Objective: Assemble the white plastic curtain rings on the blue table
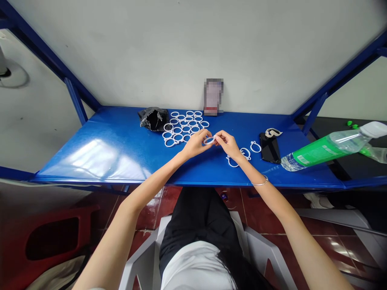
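Above the blue table, my left hand (197, 144) and my right hand (227, 143) hold one white plastic ring (208, 141) between them. The left fingers curl round its left side. At its right edge the right fingertips pinch it, near a small joint. Beyond my left hand lies a flat cluster of similar white rings (186, 129), set side by side in rough rows. Close to my right wrist are a few loose white rings (245, 153), partly hidden by the forearm; one separate ring (255, 147) has a small tab.
A crumpled black plastic bag (153, 119) sits left of the cluster. A phone-shaped, blurred object (213, 96) leans on the wall. To the right are a black phone (270, 148), a whitish coiled strap (273, 132) and a green-labelled water bottle (326, 149). The blue table (121, 149) has blue frame bars at both sides.
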### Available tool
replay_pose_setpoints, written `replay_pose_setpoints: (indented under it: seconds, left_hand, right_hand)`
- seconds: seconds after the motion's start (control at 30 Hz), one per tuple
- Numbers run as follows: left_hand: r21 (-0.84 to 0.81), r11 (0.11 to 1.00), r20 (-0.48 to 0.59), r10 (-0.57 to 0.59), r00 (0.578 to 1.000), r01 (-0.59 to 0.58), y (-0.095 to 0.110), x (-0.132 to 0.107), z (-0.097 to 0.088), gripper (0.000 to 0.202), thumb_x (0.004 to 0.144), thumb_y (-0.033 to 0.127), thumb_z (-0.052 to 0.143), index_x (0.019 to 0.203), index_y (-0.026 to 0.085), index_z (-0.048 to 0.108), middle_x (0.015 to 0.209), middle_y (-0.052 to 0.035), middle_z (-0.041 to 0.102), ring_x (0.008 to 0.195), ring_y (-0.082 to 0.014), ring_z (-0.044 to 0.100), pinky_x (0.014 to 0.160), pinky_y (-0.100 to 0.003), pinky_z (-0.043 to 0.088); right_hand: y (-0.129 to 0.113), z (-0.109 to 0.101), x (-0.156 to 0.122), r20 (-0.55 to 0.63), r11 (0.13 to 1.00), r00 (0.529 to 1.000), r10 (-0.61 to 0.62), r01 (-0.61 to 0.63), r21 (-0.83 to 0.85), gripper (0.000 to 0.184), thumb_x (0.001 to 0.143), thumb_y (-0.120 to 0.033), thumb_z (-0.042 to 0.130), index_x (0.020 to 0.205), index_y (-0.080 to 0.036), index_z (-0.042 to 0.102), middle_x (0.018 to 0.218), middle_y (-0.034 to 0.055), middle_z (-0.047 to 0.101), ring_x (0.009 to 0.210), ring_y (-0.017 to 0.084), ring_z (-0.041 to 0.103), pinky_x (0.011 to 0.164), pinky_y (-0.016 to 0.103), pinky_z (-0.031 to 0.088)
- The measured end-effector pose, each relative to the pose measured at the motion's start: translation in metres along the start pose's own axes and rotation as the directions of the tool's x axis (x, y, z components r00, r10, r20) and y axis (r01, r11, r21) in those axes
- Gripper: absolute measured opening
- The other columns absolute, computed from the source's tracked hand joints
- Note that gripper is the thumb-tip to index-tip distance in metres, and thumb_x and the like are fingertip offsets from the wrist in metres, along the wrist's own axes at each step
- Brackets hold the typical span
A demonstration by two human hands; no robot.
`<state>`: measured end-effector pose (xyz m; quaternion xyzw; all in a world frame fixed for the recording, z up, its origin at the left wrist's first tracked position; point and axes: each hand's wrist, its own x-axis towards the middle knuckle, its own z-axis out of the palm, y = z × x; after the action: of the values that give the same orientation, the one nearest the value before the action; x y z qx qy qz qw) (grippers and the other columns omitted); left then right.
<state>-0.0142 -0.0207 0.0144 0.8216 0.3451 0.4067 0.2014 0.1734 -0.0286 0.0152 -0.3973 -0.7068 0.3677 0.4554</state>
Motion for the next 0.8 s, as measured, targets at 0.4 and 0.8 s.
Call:
replay_pose_setpoints:
  seconds: [0.4, 0.8]
  left_hand:
    - [-0.043, 0.999, -0.027, 0.011, 1.000, -0.012, 0.0007, 0.0023, -0.0025, 0.028, 0.088, 0.045, 0.064, 0.092, 0.018, 0.057, 0.085, -0.0020, 0.063, 0.068, -0.0106, 0.054, 0.062, -0.023, 0.044]
    - [0.106, 0.989, 0.016, 0.104, 0.994, -0.105, -0.0049, -0.0004, -0.0005, 0.020, 0.093, 0.033, 0.058, 0.107, 0.019, 0.056, 0.111, -0.0067, 0.062, 0.078, -0.0117, 0.061, 0.065, -0.022, 0.050]
  right_hand:
    - [-0.0071, -0.0015, -0.0012, -0.073, 0.986, 0.993, -0.097, 0.086, -0.142, 0.029, 0.092, -0.050, 0.055, 0.089, -0.022, 0.061, 0.081, 0.0018, 0.068, 0.073, 0.017, 0.066, 0.069, 0.030, 0.053]
    - [-0.0063, -0.0012, -0.0008, -0.069, 0.985, 0.992, -0.108, 0.097, -0.145, 0.024, 0.091, -0.045, 0.058, 0.091, -0.022, 0.062, 0.082, 0.0021, 0.069, 0.073, 0.017, 0.066, 0.069, 0.031, 0.053]
